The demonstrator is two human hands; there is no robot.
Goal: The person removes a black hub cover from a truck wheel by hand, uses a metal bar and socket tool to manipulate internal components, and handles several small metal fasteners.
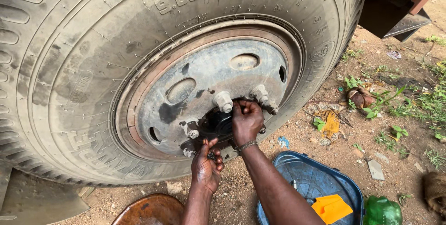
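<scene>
Outdoors on bare dirt (302, 136), both hands (247, 120) curl onto a truck wheel's dark hub (216, 123), hiding whatever they pinch; a blue basin (316, 178) at 5 o'clock is cut off.

The ground (297, 141) was bare reddish dirt, scattered with pebbles and dry leaves (331, 122). Green weeds (418, 104) grew along the right side in even daylight. A dark metal vehicle frame (409, 23) hung at the upper right above shadow.

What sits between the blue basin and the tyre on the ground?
In the head view, the right forearm crosses above that stretch; beneath it lies bare dirt with a small blue scrap between blue basin and tyre.
</scene>
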